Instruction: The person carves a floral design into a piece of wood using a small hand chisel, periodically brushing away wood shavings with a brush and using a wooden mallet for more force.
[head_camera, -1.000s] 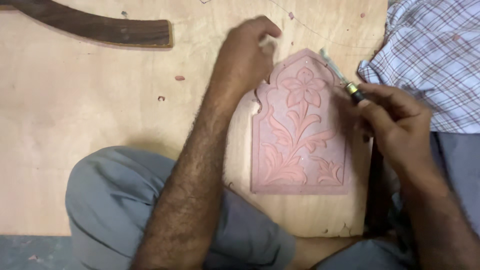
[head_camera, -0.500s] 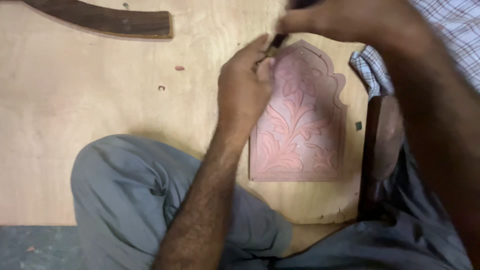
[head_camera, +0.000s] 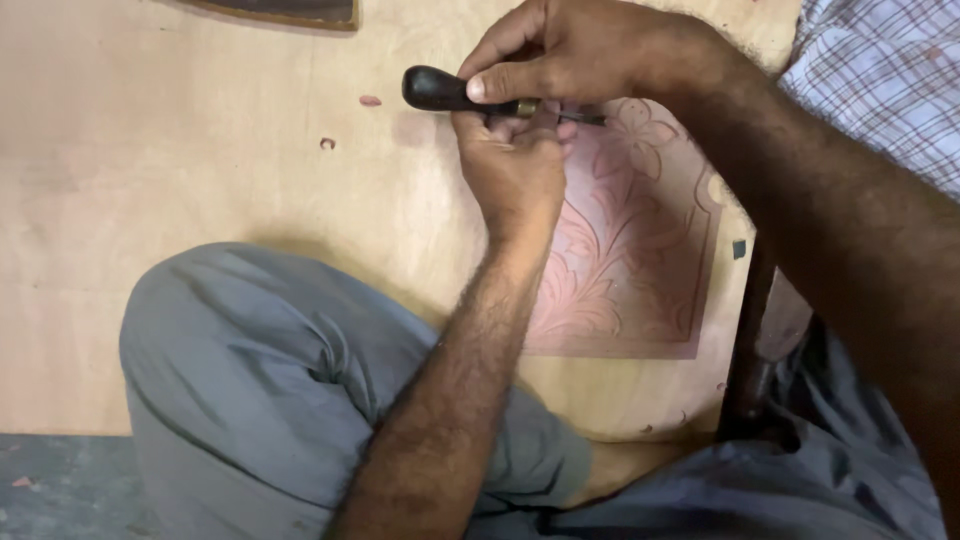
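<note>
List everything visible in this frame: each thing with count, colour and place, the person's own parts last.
carved panel: one, pinkish, floral relief, on the board at centre right
carving tool: one, dark handle, brass collar, thin blade, lying across the panel's top edge
wooden board: one, pale tan, under everything
dark curved wood piece: one, brown, top edge
dark upright wood piece: one, brown, right of the panel
checked cloth: one, blue and white, top right
small chips: two, reddish, left of the tool
trousers: grey, bent knee at lower left
left hand: on the panel under the tool
right hand: grip on the tool
</note>
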